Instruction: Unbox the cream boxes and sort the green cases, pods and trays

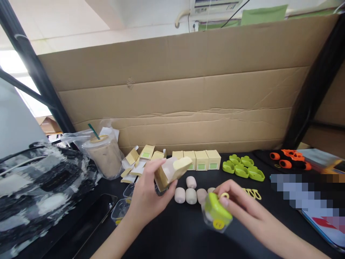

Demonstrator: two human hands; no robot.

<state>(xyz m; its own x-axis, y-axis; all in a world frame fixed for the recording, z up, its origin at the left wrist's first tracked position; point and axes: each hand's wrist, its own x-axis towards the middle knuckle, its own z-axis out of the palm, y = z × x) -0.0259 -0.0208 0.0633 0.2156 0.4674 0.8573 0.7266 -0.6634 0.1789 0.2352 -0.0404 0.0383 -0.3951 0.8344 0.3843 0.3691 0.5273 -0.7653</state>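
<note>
Here's the green-lidded tub [217,212], just below and left of the right hand's [242,205] fingertips, thumb and finger pinching near its yellow loop [224,196]. Over on the other side, the left hand [148,199] grips an open box [162,178] between thumb and fingers, flap angled up and right. Pale rolls [191,196] sit between the hands; beyond, a row of cream boxes [201,160], green lids [242,171] alongside.

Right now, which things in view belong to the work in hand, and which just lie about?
Apparently in use:
open box, in the left hand
green-topped container, in the right hand
pale cylinders
green pieces
yellow loops
clear tubs
standing boxes

Probably just lying about:
bagged drink
orange toy car
dark slab
</note>
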